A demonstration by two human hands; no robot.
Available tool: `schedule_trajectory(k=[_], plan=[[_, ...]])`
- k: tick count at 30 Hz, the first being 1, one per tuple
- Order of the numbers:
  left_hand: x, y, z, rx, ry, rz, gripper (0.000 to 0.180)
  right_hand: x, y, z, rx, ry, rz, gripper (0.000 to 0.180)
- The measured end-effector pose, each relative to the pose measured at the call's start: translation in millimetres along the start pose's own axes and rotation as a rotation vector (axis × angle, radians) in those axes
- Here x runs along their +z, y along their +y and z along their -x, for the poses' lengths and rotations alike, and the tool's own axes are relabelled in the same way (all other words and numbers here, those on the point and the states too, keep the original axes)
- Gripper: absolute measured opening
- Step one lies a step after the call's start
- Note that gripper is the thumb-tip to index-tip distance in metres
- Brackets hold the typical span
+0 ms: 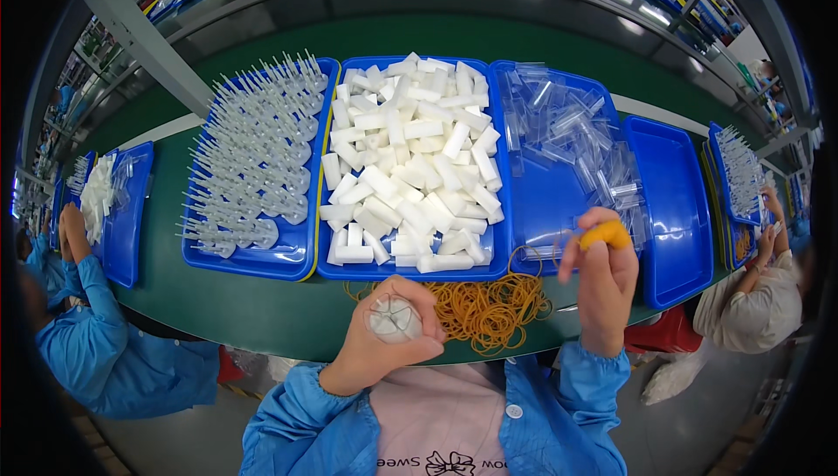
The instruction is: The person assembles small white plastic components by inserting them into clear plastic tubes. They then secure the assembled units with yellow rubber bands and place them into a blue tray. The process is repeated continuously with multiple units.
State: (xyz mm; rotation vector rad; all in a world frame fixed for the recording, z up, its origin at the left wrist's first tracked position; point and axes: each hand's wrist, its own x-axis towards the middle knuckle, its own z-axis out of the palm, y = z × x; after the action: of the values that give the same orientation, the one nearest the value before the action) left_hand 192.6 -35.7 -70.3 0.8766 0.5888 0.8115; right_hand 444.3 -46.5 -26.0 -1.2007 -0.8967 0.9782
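Close to my body, my left hand [390, 326] is wrapped round a round, whitish, see-through bundle [394, 319]. Its end faces up and shows wedge-like segments; the rest is hidden in the palm. To the right, my right hand [602, 275] is raised with its fingers curled together, a yellow finger cover [606, 234] on one of them. What those fingers pinch is too small to make out. A thin rubber band arcs up beside this hand from a tangled pile of orange-brown rubber bands [489, 315] lying between both hands on the table's near edge.
Blue trays stand in a row on the green table [253, 306]: white thin-stemmed plastic parts [253, 153], white foam blocks [410, 162], clear plastic tubes [576, 131] and a bare blue tray [676, 205]. People work on both sides, including one in a blue sleeve [100, 301].
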Motion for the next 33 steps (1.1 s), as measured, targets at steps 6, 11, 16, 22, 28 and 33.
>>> schedule_trajectory(k=[6,11,16,22,28,33], plan=[[23,12,-2,-0.010,-0.115,-0.065,0.068,24,-15,25,-0.239,-0.214,0.239,0.011],[29,11,0,-0.126,-0.255,0.045,0.063,46,-6,28,-0.234,-0.364,0.390,0.006],[24,10,-10,-0.082,-0.548,-0.442,0.041,50,4,9,-0.313,-0.523,0.532,0.009],[19,1,-21,-0.112,-0.405,-0.333,0.030,78,-22,32,-0.838,-0.852,0.868,0.019],[-1,24,2,-0.242,-0.237,0.061,0.022,43,-23,53,-1.030,-0.713,1.055,0.020],[-6,4,-2,-0.145,-0.116,0.612,0.030,41,1,52,-0.528,-0.811,0.966,0.023]])
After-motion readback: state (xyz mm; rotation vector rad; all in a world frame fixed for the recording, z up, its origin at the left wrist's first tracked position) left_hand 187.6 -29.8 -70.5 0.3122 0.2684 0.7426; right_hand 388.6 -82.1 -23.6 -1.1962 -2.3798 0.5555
